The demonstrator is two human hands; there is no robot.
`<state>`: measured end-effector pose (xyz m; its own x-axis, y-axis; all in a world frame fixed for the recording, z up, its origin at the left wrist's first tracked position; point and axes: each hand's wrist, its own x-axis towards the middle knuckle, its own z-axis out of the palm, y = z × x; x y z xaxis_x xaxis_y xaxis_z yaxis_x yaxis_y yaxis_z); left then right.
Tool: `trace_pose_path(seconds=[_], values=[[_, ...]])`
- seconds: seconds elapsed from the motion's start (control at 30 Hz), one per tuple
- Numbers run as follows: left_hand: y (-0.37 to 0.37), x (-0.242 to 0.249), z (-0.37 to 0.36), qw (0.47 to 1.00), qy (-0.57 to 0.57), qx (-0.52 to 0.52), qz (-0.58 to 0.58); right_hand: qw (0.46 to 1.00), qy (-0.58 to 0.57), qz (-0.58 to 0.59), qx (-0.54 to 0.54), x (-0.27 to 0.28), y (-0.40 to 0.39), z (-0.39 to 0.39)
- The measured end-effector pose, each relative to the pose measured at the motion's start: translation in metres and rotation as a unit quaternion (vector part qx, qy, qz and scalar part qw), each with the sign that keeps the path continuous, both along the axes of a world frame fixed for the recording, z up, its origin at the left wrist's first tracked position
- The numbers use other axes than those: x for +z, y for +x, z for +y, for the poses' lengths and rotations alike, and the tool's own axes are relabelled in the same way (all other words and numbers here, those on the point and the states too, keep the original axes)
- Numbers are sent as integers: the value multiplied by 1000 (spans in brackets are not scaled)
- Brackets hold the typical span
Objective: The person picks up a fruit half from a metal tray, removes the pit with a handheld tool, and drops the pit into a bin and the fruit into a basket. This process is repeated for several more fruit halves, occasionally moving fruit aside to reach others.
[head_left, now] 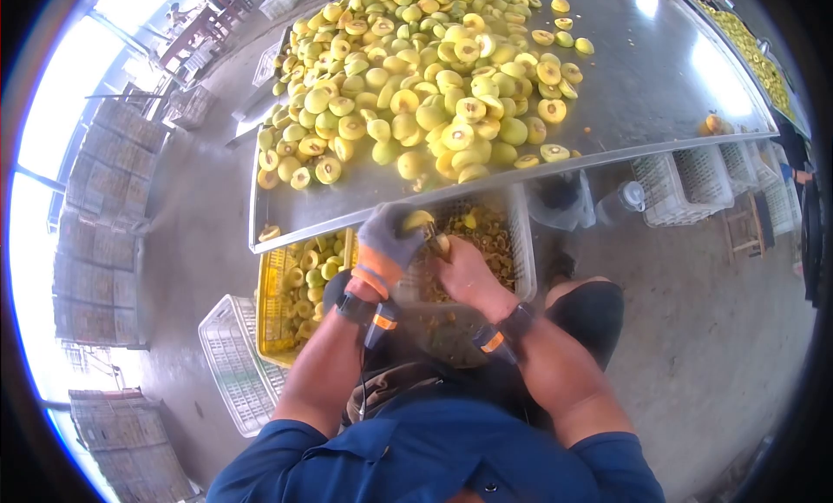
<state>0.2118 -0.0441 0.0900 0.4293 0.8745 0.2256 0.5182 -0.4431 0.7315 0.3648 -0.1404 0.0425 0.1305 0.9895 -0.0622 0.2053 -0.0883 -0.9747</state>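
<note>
My left hand (388, 243), in a grey and orange glove, holds a yellow-green fruit half (417, 220) just past the near edge of the metal table (338, 210). My bare right hand (460, 267) is closed around a small tool (441, 243), whose metal tip meets the fruit; its exact shape is hard to make out. Below both hands sits a pale crate (524, 251) with brown pits and scraps (486, 234). To the left, a yellow crate (276, 308) contains fruit halves. A large heap of halved fruit (416, 95) covers much of the tabletop.
An empty white crate (239, 364) leans beside the yellow one. Under the table's right side are white crates (677, 190), a clear container (626, 197) and a wooden stool (748, 228). Stacked crates (100, 243) line the left. Part of another person (796, 173) shows at far right.
</note>
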Motion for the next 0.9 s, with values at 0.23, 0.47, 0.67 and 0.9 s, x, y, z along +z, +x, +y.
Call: trace_pose_path(seconds=[0.23,0.47,0.67,0.9], values=[[6,3,-3,999,27,1,43,979,-116,158,55,16,-1,1],[3,-4,-2,997,-74,-10,-21,949,-178,248,80,19,-4,3],[6,-22,2,991,124,-44,38,978,-56,160,122,16,-4,6],[4,-38,6,984,124,-123,-13,851,-245,416,208,23,-1,-8]])
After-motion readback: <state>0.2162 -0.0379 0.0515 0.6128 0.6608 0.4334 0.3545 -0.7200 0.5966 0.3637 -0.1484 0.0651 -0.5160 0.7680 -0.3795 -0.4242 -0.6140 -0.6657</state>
